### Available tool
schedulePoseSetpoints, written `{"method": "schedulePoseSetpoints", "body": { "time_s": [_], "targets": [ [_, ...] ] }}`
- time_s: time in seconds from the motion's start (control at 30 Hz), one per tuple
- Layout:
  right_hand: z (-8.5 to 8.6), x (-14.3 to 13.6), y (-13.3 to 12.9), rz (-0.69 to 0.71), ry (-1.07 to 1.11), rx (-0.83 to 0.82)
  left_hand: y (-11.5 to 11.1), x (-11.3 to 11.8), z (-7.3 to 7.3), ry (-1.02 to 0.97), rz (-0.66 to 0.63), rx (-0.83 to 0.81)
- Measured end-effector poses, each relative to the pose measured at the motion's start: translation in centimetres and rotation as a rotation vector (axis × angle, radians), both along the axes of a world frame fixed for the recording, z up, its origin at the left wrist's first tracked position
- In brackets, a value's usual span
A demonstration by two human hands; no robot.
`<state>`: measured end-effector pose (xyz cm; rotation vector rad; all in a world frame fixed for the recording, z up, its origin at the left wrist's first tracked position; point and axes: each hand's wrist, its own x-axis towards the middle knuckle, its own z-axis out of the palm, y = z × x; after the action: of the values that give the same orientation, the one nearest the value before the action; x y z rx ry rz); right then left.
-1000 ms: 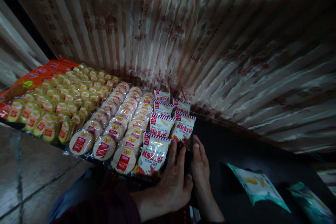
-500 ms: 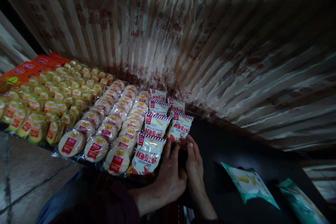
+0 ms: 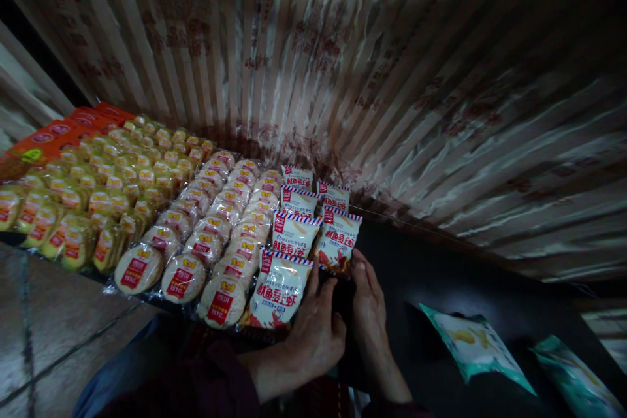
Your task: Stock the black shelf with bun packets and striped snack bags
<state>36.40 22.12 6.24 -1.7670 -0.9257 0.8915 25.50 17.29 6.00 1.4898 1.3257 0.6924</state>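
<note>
White snack bags with red lettering and blue-and-red striped tops stand in two short columns. My left hand [image 3: 316, 333] has its fingers stretched forward, beside the right edge of the front snack bag [image 3: 277, 290]. At the lower right edge of the foremost bag in the right column [image 3: 337, 241], my right hand [image 3: 369, 304] has its fingertips close against it, fingers extended. The lower left corner of that bag lies near my left fingertips. No bag is lifted in either hand.
Wrapped round rice crackers [image 3: 223, 300] stand in rows to the left, then yellow wrapped snacks [image 3: 73, 241] and orange packs [image 3: 63, 130]. Two green-and-white bags [image 3: 477, 343] lie on the black tabletop [image 3: 406, 261] at right. A pleated curtain [image 3: 313, 65] hangs behind.
My right hand has drawn slightly away from my left, and the gap between them is wider. The bag in the right column stays about where it was. The view has shifted a little.
</note>
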Motion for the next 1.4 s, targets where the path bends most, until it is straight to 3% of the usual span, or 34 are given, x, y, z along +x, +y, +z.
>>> {"method": "schedulePoseSetpoints", "body": {
  "time_s": [0.43, 1.03, 1.4],
  "targets": [
    [-0.5, 0.2, 0.3, 0.003, 0.020, -0.025, -0.5, 0.2, -0.1, 0.033, -0.014, 0.020],
    [-0.4, -0.1, 0.2, 0.009, -0.016, -0.019, -0.4, -0.1, 1.2, 0.040, -0.027, -0.079],
    [-0.8, 0.2, 0.1, 0.004, 0.011, -0.025, -1.3, -0.1, 0.6, 0.034, -0.090, 0.078]
  ]
}}
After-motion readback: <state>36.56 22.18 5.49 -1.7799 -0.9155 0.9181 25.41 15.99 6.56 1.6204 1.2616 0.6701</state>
